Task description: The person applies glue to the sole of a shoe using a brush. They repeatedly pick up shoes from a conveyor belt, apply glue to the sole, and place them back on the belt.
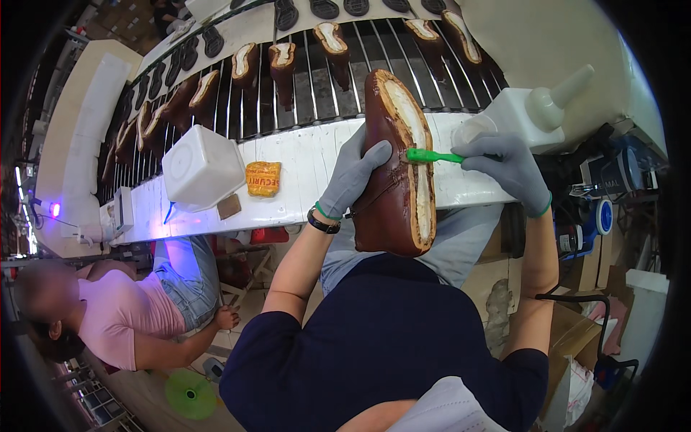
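A brown leather boot (385, 162) without an outsole is held up in front of me, its underside showing a pale strip inside a tan border. My left hand (356, 173), in a grey glove, is closed around its side, thumb on the leather. My right hand (507, 165), also gloved, grips a small green brush (435, 155). The brush's head touches the boot's underside near the middle, by its left edge. Its bristles are hidden from me.
A white worktop (302, 180) carries a white plastic container (201, 169), a yellow packet (263, 178) and a small brown block (229, 207). At right lies a white spouted bottle (525, 115). Beyond, a metal bar rack (309, 101) holds more boots; black soles (286, 14) line its far side. A co-worker (137, 309) sits left.
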A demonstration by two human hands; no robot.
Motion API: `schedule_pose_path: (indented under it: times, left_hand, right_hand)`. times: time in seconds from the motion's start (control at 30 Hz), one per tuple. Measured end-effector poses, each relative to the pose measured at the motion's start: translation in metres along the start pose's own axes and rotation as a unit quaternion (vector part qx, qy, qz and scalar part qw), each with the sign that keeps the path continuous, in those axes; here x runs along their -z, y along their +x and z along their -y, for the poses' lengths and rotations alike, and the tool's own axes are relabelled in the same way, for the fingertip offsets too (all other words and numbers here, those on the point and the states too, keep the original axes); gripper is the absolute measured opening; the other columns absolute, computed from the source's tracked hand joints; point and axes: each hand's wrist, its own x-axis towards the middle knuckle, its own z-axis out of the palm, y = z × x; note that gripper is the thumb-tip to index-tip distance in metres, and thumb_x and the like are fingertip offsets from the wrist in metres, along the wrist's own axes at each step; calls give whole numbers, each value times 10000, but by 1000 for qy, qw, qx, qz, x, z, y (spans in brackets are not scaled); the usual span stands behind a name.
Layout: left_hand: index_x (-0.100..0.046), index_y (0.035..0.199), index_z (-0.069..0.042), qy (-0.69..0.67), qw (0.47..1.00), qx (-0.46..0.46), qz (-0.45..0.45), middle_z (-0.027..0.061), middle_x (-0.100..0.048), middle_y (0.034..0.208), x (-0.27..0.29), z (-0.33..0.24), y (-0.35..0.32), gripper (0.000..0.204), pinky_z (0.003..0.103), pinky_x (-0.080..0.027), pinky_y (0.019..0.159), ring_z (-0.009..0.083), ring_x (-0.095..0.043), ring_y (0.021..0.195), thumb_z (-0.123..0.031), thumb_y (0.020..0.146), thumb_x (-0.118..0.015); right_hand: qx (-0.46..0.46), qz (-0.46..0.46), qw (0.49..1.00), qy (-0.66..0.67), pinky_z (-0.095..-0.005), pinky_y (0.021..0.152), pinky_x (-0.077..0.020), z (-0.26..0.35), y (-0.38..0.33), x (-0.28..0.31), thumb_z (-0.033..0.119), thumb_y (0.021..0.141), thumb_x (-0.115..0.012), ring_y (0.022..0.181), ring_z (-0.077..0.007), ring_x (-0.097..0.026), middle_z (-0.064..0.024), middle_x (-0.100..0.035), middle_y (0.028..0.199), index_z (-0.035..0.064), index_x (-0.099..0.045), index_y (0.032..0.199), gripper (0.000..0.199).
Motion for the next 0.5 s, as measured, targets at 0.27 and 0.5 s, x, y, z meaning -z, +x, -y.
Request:
schedule_pose_path:
  times: [0.27,0.5]
  left_hand:
    - [-486,1390,35,-13,999,20,-23,114,-618,1256,6,2,6,648,313,-441,999,162,-575,1128,-427,954,-615]
    - [-502,1361,38,-32,996,81,-1,97,-623,1244,7,5,9,573,283,-466,966,138,-599,1082,-398,994,-555]
  right_hand:
    - [-4,151,988,30,-282,709,-498,10,-13,-2,29,781,-767,713,-145,-638,-71,-712,792,30,-767,998,217]
    - [-14,195,979,55,-285,710,-507,9,-7,-2,32,771,-775,713,-153,-656,-76,-721,799,23,-770,979,208]
